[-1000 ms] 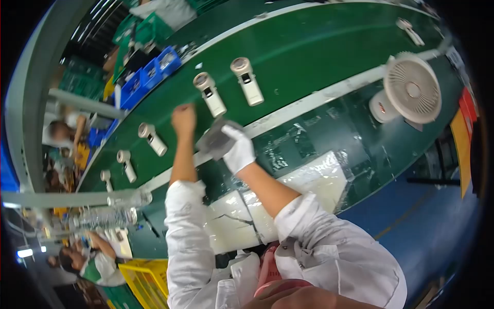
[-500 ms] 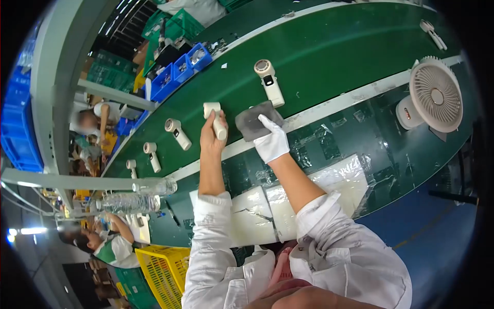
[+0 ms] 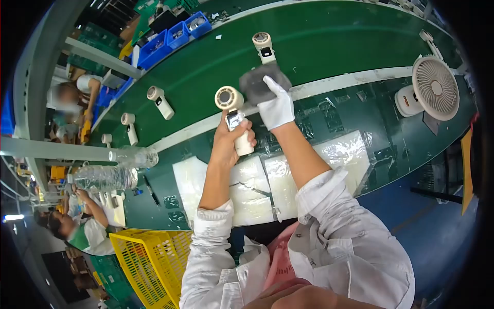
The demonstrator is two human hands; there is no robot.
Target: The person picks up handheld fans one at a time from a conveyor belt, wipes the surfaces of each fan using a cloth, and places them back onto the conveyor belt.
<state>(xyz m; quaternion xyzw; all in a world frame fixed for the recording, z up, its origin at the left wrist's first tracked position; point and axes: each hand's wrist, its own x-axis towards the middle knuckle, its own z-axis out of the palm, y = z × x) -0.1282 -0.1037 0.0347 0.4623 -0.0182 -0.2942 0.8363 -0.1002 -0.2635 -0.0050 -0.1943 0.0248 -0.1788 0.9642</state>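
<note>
A cream handheld fan [image 3: 244,143] is wrapped in the fingers of my bare left hand [image 3: 230,135], its round head up and its front with a shiny patch facing me. My right hand [image 3: 277,107], in a white glove, grips a dark grey cloth or pad [image 3: 260,85] just right of the fan head; the two do not clearly touch. Beyond the pad, another handheld fan [image 3: 263,47] lies on the green belt [image 3: 329,49]. White sheets under clear film [image 3: 249,190] lie on the bench below my forearms.
More handheld fans [image 3: 160,103] lie on the belt at left. A larger round fan [image 3: 435,87] stands at right. Water bottles [image 3: 105,177], a pen [image 3: 151,190] and a yellow crate [image 3: 149,262] are at left. Blue bins [image 3: 154,50] sit beyond; two people work at far left.
My left hand has come nearer to me and turned the fan so its front shows. My right hand has shifted slightly up and right with the grey pad. The view has shifted.
</note>
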